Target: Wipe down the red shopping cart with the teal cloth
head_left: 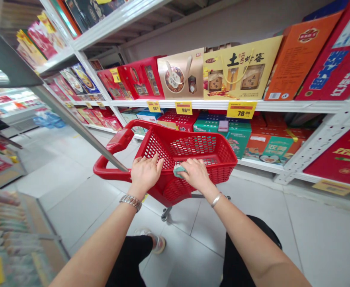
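Note:
A red plastic shopping cart (189, 137) with perforated walls stands before me, its basket bare inside. My left hand (146, 170) rests over the cart's near rim, by the red handle frame, fingers bent over the edge; a metal watch is on that wrist. Farther right along the same rim, my right hand (196, 171) pinches a small pale green cloth (179, 171) against the cart. Its fingertips are partly hidden from view. A silver bangle circles the right wrist.
White shelving (297, 105) with boxed goods and yellow price tags (242, 110) runs behind the cart. A grey metal pole (82, 123) slants across the left. Packaged goods fill a low display (10, 235) at lower left. Pale tiles (252, 191) cover the floor.

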Demonstrator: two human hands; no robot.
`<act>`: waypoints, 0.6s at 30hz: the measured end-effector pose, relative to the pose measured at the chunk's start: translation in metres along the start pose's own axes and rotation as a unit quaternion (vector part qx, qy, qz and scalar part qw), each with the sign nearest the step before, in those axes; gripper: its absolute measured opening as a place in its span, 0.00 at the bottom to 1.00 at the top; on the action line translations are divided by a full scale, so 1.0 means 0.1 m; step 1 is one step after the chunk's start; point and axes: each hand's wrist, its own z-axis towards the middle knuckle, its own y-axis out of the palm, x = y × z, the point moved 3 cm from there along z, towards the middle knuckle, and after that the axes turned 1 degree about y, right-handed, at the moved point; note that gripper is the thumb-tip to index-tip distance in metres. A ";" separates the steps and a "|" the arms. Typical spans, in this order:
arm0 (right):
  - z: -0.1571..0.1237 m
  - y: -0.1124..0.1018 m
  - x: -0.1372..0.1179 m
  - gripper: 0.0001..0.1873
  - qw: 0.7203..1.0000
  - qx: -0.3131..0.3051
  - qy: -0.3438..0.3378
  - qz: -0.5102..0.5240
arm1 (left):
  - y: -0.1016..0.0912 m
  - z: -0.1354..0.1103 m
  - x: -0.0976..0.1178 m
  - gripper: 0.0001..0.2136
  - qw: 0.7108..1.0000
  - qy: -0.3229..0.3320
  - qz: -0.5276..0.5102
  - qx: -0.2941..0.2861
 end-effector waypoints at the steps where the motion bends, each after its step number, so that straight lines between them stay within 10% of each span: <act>1: -0.04 -0.02 0.10 0.13 1.000 0.001 0.003 -0.006 | 0.00 0.00 0.00 0.30 1.000 0.000 0.000 -0.001; 12: -0.53 -0.15 1.43 0.10 0.995 0.088 0.046 0.015 | 0.04 0.00 -0.01 0.33 1.000 -0.005 0.016 -0.009; 18: -0.57 -0.16 1.57 0.11 0.996 0.075 0.039 0.042 | 0.03 0.01 0.00 0.31 0.999 -0.010 0.035 -0.026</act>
